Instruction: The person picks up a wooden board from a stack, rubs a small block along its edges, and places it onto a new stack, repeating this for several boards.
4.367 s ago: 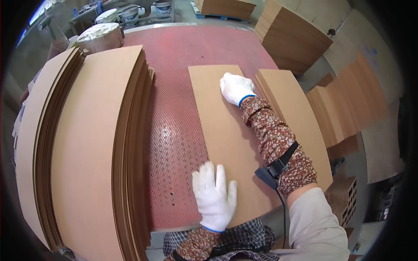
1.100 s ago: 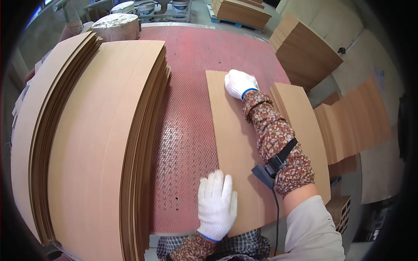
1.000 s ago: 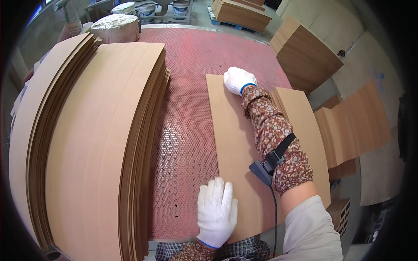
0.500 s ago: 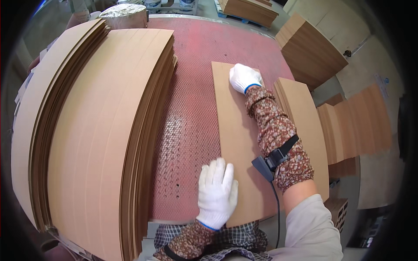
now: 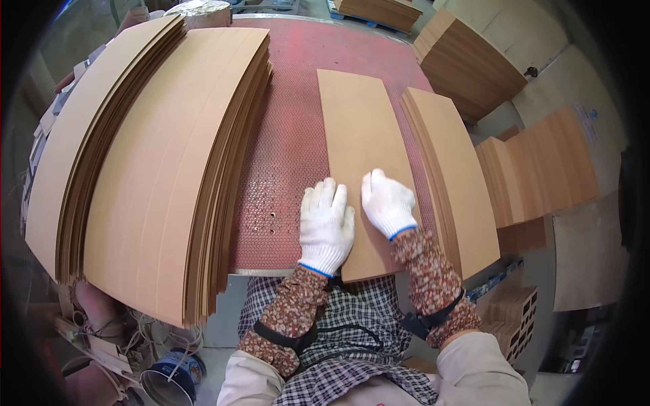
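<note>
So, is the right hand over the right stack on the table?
No, the right hand is over the middle board, left of the right stack.

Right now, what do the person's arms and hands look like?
The left hand and right hand wear white knit gloves with blue cuff edges. Reddish-brown flowered sleeve covers wrap both forearms, with dark straps around them. Nearer the shoulders are pale sleeves.

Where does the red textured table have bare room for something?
The red textured table is bare in its far part, beyond the flat tan board, and between this board and the tall tan board stack at left. It is crowded near the white-gloved left hand and right hand; the gap toward the low tan stack at right is narrow.
</note>
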The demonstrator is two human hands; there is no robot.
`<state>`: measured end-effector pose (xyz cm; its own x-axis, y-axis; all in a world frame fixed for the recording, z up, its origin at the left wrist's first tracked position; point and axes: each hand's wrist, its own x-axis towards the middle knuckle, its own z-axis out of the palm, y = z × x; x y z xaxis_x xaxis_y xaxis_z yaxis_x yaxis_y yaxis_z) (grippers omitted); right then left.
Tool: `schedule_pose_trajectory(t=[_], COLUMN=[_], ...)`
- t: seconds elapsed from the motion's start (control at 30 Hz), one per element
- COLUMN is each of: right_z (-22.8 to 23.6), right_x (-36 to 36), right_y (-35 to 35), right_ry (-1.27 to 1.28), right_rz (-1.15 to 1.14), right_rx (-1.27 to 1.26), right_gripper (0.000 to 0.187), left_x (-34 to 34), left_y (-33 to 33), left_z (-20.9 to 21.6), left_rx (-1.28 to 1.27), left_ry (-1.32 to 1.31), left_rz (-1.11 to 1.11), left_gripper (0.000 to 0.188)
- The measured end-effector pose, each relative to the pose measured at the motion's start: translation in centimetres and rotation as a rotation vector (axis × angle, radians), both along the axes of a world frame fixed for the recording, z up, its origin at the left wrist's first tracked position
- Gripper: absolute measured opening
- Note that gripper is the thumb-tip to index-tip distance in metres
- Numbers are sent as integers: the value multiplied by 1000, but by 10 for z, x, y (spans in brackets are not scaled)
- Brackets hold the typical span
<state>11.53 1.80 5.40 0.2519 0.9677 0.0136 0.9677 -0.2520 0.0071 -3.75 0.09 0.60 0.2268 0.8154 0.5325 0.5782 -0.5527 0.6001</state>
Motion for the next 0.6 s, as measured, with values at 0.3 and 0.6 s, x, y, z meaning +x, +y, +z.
schedule_pose_trajectory(t=[0.3, 0.6], right_z=[-12, -20], right_x=[-31, -42], right_y=[-164, -203], right_ry=[-5, 84], right_rz=[49, 78], right_rx=[188, 352], right_gripper=[29, 31], left_x=[-1, -12], left_y=[-3, -8], left_z=[1, -6], left_rx=[36, -29], left_ry=[-17, 40], left_rz=[10, -49], left_gripper=[30, 38])
